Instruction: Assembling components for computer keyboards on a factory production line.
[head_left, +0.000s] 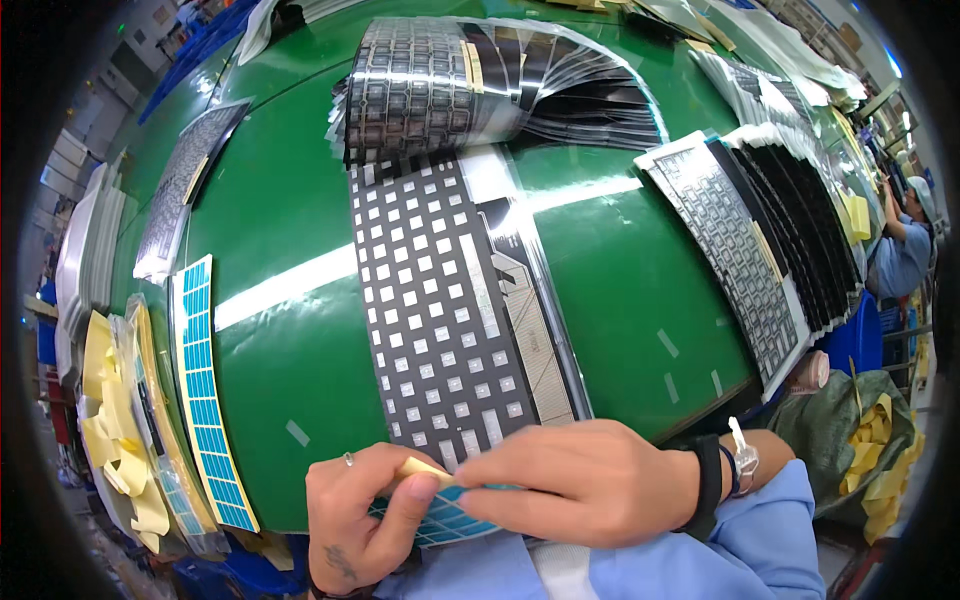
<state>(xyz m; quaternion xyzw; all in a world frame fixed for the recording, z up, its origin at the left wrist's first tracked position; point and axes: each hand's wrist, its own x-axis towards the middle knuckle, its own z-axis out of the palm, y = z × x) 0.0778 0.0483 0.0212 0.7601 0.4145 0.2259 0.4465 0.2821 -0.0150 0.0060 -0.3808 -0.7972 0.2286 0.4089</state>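
1. While both hands work close together at the near edge of the green table (285,375), a blue sticker sheet (455,520) sits low between them, just in front of the person's body.
2. Its seen part reaches from the left hand (350,520) toward the right, under the other hand. Fingers hide much of it, so one cannot tell which way its long side runs.
3. Ahead of the hands, one dark key sheet (432,320) with white squares points away from the person. Its long side runs near to far, and the far end leans a bit left and goes under a bent stack of keyboard sheets (410,90).
4. One more sticker sheet (205,390), blue with a cream rim, lies at the left, long side near to far.
5. One lone keyboard sheet (185,195) lies past it. One stack of keyboard sheets (740,240) is at the right, with too many layers to count.
6. The left hand is pinched, thumb and pointer finger clamped on the cream paper edge (428,469) at the held sheet.
7. The right hand (600,480) has bent fingers over the sheet. Its fingertips are blurry, so one cannot tell if they grip.
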